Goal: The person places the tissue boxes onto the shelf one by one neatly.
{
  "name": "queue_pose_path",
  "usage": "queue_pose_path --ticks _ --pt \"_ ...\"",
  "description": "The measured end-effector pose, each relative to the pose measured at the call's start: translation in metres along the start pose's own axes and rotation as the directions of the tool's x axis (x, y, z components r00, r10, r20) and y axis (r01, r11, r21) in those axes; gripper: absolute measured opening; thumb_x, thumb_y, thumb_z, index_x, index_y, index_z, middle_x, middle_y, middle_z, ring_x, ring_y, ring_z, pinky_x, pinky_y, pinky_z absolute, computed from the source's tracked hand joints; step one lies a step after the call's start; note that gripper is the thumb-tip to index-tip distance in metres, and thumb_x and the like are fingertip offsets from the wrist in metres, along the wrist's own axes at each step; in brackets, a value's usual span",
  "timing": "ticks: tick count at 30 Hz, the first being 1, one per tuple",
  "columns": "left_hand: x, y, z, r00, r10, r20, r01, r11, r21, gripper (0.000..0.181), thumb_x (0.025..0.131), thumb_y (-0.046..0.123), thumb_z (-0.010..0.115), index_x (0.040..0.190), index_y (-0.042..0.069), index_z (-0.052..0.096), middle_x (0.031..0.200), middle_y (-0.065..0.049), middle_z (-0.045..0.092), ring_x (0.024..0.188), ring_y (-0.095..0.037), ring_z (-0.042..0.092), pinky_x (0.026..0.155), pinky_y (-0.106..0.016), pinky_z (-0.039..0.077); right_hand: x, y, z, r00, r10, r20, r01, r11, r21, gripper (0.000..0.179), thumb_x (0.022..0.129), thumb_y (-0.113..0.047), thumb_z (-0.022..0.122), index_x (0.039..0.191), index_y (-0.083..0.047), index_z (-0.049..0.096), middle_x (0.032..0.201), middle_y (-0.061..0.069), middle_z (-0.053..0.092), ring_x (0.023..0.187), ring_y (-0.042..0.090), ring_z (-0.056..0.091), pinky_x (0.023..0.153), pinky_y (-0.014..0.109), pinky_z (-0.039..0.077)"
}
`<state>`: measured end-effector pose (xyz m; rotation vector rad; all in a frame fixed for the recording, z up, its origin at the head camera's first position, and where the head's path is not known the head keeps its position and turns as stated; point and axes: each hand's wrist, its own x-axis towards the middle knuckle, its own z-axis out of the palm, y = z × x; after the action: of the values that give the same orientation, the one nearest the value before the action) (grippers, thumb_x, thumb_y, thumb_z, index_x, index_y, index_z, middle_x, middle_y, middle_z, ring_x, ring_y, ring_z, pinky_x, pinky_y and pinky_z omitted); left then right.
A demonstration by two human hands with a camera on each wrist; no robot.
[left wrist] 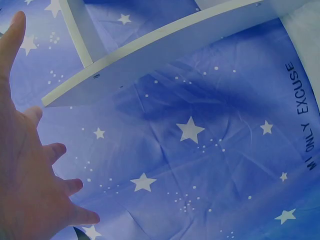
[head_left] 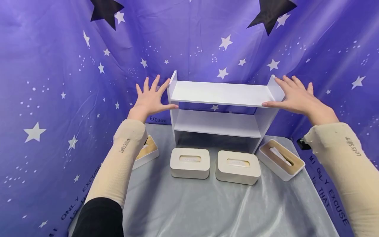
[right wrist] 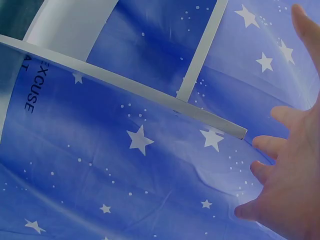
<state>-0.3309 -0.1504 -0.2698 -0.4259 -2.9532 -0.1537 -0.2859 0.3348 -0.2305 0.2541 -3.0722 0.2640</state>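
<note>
A small white shelf unit (head_left: 220,112) stands upright at the back edge of the table (head_left: 207,207), which is draped in grey cloth, and its long axis runs left to right, parallel to that back edge. Its open front faces the person, with two boards showing and a low gap under the lower one.

Both hands are up at the ends of the top board. The left hand (head_left: 151,97) is spread wide with straight fingers just outside the left side panel, its thumb reaching to the front corner of the board; whether the palm actually touches the panel I cannot tell. The right hand (head_left: 293,95) mirrors it at the right side panel, fingers straight and fanned, thumb lying along the front corner. Neither hand is curled round anything. The wrist views show the same splayed fingers (left wrist: 30,165) beside the white edges, with starry cloth behind.

In front of the shelf sit two closed cream tissue boxes (head_left: 190,163) side by side, near the middle of the table. A wood-topped tissue box (head_left: 281,159) lies angled by the right edge, and another (head_left: 148,151) is half hidden behind the left forearm near the left edge. A purple star-printed backdrop (head_left: 59,82) hangs all round.
</note>
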Motion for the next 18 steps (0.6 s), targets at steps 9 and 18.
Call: queue_pose_path --ticks 9,18 --pt "-0.0051 -0.0017 0.0023 1.0 -0.01 0.0 0.01 1.0 0.006 0.109 0.077 0.086 0.051 0.16 0.04 -0.003 0.17 -0.007 -0.007 0.153 -0.049 -0.009 0.115 -0.079 -0.006 0.0038 -0.0046 0.002 0.999 -0.049 -0.016 0.049 0.999 0.006 0.109 0.086 -0.069 0.058 0.161 -0.011 0.004 0.163 0.031 -0.001 0.15 0.054 -0.003 0.114 0.08 -0.001" --pt "-0.0092 -0.0074 0.007 1.0 -0.001 -0.013 0.001 1.0 -0.008 0.109 0.077 0.085 0.052 0.16 0.038 0.001 0.17 -0.008 -0.002 0.153 -0.05 -0.007 0.115 -0.079 -0.006 0.0036 -0.0055 0.0046 0.997 -0.078 -0.028 0.079 0.996 0.048 0.108 0.087 -0.064 0.062 0.161 -0.008 0.007 0.163 0.033 0.002 0.15 0.054 0.0 0.115 0.078 0.008"
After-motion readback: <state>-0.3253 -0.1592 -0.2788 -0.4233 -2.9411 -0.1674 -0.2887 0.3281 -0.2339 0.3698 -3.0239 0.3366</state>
